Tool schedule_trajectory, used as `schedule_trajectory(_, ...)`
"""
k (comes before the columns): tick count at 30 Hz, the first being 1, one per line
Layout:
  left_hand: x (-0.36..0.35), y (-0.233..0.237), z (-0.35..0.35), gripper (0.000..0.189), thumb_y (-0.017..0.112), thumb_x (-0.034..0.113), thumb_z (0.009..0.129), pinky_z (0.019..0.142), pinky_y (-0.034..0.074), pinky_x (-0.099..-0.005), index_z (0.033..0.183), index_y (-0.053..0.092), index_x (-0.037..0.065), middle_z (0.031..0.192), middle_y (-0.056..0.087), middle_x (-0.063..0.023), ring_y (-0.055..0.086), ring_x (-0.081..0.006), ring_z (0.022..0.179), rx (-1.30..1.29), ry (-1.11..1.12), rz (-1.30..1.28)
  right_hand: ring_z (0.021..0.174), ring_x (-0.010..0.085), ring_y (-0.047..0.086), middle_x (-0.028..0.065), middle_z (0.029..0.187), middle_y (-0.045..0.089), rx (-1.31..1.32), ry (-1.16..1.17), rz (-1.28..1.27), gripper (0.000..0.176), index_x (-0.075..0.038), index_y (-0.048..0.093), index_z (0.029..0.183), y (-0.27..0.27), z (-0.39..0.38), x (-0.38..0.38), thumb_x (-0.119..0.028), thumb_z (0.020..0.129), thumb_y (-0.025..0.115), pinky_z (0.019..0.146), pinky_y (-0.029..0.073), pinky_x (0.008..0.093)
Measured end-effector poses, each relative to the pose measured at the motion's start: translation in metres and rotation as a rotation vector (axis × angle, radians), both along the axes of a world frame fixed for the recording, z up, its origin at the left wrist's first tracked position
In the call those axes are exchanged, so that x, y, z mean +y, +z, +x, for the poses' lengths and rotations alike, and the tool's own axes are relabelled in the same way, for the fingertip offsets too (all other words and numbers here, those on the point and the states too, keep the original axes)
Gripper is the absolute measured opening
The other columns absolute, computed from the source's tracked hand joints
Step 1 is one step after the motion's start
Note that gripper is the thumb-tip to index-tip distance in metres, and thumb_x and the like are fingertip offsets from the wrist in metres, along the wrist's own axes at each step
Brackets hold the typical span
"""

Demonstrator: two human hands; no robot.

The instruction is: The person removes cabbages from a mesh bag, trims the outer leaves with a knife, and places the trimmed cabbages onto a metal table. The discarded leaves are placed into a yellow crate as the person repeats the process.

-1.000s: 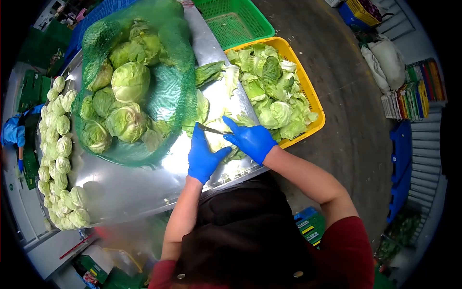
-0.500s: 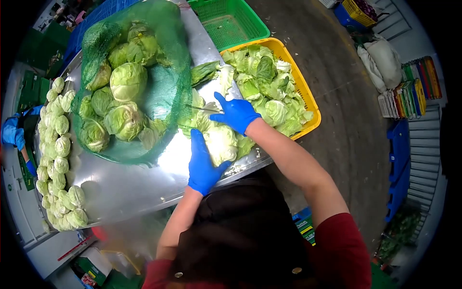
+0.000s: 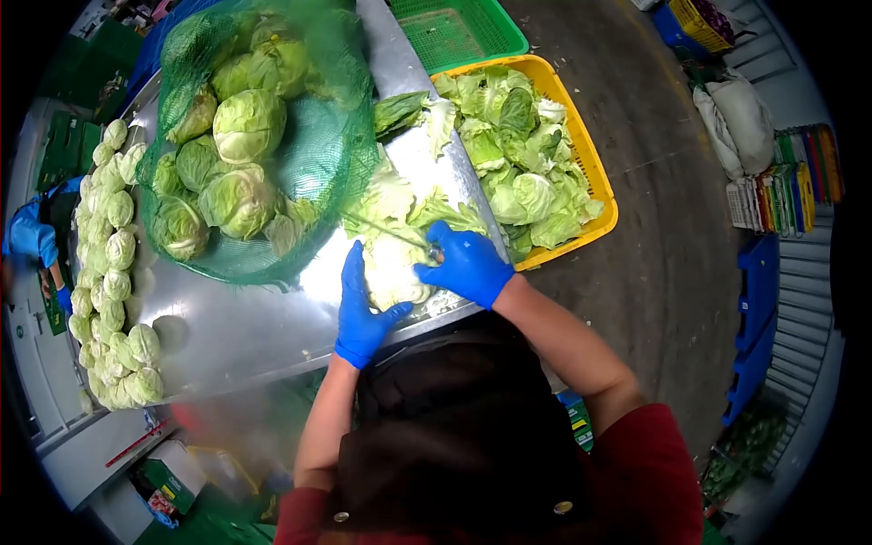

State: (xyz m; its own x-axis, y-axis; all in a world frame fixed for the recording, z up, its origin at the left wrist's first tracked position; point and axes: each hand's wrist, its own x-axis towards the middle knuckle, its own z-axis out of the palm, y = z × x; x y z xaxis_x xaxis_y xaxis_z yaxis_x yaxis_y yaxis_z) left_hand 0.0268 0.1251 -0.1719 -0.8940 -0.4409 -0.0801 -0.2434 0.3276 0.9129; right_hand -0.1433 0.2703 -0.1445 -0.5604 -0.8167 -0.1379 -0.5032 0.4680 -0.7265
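Observation:
A pale green leafy head (image 3: 396, 271) lies near the front edge of the metal table, with loose leaves behind it. My left hand (image 3: 363, 313), in a blue glove, rests against its left side with fingers stretched out and thumb apart. On the other side, my blue-gloved right hand (image 3: 468, 263) is closed on a knife (image 3: 400, 233), whose thin blade reaches left over the head. The handle is mostly hidden in the fingers. To the left, a green mesh net (image 3: 318, 173) holds several larger heads (image 3: 249, 125).
A yellow crate (image 3: 595, 163) full of leaves stands right of the metal table (image 3: 227, 336), beside a green crate (image 3: 463, 32). Several small heads (image 3: 118, 245) line the table's left side. Beyond them is another person's blue sleeve (image 3: 34, 238).
My right hand has moved down with the knife, its blade now slanting across the head. My left hand and the head sit slightly further left. The view has shifted a little.

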Motion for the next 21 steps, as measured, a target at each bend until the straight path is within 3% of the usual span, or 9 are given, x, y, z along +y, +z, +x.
schedule_trajectory(3, -0.017, -0.009, 0.009, 0.111, 0.086, 0.026, 0.066, 0.114, 0.029, -0.0417, 0.151, 0.019, 0.001, 0.15, 0.028, -0.0197, 0.032, -0.0329, 0.138, 0.025, -0.06, 0.026, 0.076, 0.0322, 0.067, 0.0128, 0.085, 0.068, -0.092, -0.001, -0.106, 0.029, -0.006, 0.061, 0.099, -0.029, -0.026, 0.026, -0.03, 0.083, 0.065, 0.065, 0.055, 0.0377)
schedule_trajectory(5, -0.025, -0.008, 0.016, 0.118, 0.088, 0.027, 0.062, 0.114, 0.029, -0.0411, 0.152, 0.015, 0.002, 0.15, 0.027, -0.0192, 0.032, -0.0312, 0.138, -0.025, -0.094, 0.07, 0.076, 0.033, 0.067, 0.0119, 0.088, 0.068, -0.478, -0.297, -0.164, 0.03, -0.007, 0.064, 0.106, -0.059, -0.037, 0.04, -0.025, 0.082, 0.066, 0.066, 0.055, 0.0363)
schedule_trajectory(8, -0.021, 0.002, 0.018, 0.127, 0.091, 0.023, 0.058, 0.113, 0.031, -0.0404, 0.152, 0.008, 0.001, 0.15, 0.025, -0.0201, 0.033, -0.03, 0.136, -0.085, 0.008, 0.258, 0.077, 0.0298, 0.067, 0.0131, 0.092, 0.068, 0.202, -0.22, 0.202, 0.05, -0.009, 0.06, 0.124, -0.032, -0.038, 0.049, -0.028, 0.08, 0.074, 0.068, 0.055, 0.0359)
schedule_trajectory(10, -0.003, -0.008, 0.011, 0.133, 0.092, 0.021, 0.055, 0.112, 0.033, -0.0398, 0.152, 0.003, 0.0, 0.149, 0.024, -0.021, 0.034, -0.0295, 0.135, -0.062, 0.18, 0.396, 0.083, 0.0246, 0.066, 0.0154, 0.106, 0.067, 0.166, -0.232, -0.129, 0.057, -0.01, 0.057, 0.13, -0.011, -0.01, 0.027, -0.027, 0.079, 0.077, 0.075, 0.054, 0.0353)
schedule_trajectory(11, 0.0, -0.012, 0.008, 0.134, 0.092, 0.019, 0.055, 0.111, 0.034, -0.0395, 0.152, 0.002, 0.0, 0.149, 0.024, -0.0212, 0.035, -0.0295, 0.135, -0.065, 0.203, 0.314, 0.085, 0.022, 0.066, 0.0165, 0.112, 0.067, 0.154, -0.239, -0.298, 0.061, -0.011, 0.055, 0.132, -0.006, 0.004, 0.013, -0.027, 0.079, 0.079, 0.079, 0.054, 0.0349)
schedule_trajectory(13, 0.007, -0.019, 0.007, 0.137, 0.093, 0.017, 0.053, 0.11, 0.036, -0.0388, 0.151, -0.001, -0.001, 0.148, 0.025, -0.0216, 0.036, -0.0295, 0.133, -0.076, 0.25, 0.156, 0.088, 0.0183, 0.063, 0.0158, 0.122, 0.063, -0.378, -0.108, -0.106, 0.067, -0.011, 0.048, 0.14, -0.006, 0.024, -0.002, -0.029, 0.082, 0.076, 0.084, 0.052, 0.0343)
schedule_trajectory(14, 0.007, -0.021, 0.007, 0.133, 0.092, 0.017, 0.055, 0.108, 0.037, -0.0381, 0.152, 0.002, 0.001, 0.147, 0.028, -0.0203, 0.039, -0.0289, 0.131, -0.051, 0.279, 0.233, 0.086, 0.0159, 0.062, 0.0121, 0.121, 0.064, -0.337, -0.058, -0.09, 0.061, -0.01, 0.05, 0.138, -0.033, 0.029, -0.006, -0.027, 0.085, 0.074, 0.07, 0.054, 0.0307)
schedule_trajectory(17, -0.01, -0.03, 0.017, 0.125, 0.089, 0.018, 0.058, 0.108, 0.038, -0.0383, 0.153, 0.007, 0.002, 0.146, 0.033, -0.0188, 0.042, -0.0281, 0.129, -0.017, 0.306, 0.224, 0.1, 0.0172, 0.065, 0.009, 0.114, 0.066, -0.728, -0.344, -0.215, 0.05, -0.009, 0.056, 0.131, -0.114, 0.014, -0.005, -0.027, 0.087, 0.07, 0.089, 0.051, 0.0294)
schedule_trajectory(21, -0.026, -0.022, 0.021, 0.114, 0.084, 0.012, 0.059, 0.108, 0.038, -0.0384, 0.152, 0.019, 0.004, 0.145, 0.04, -0.0154, 0.044, -0.027, 0.13, 0.116, 0.365, 0.716, 0.099, 0.0158, 0.066, 0.005, 0.119, 0.066, -0.682, -0.442, -0.203, 0.041, -0.011, 0.059, 0.129, -0.118, -0.034, 0.005, -0.019, 0.089, 0.066, 0.081, 0.053, 0.0276)
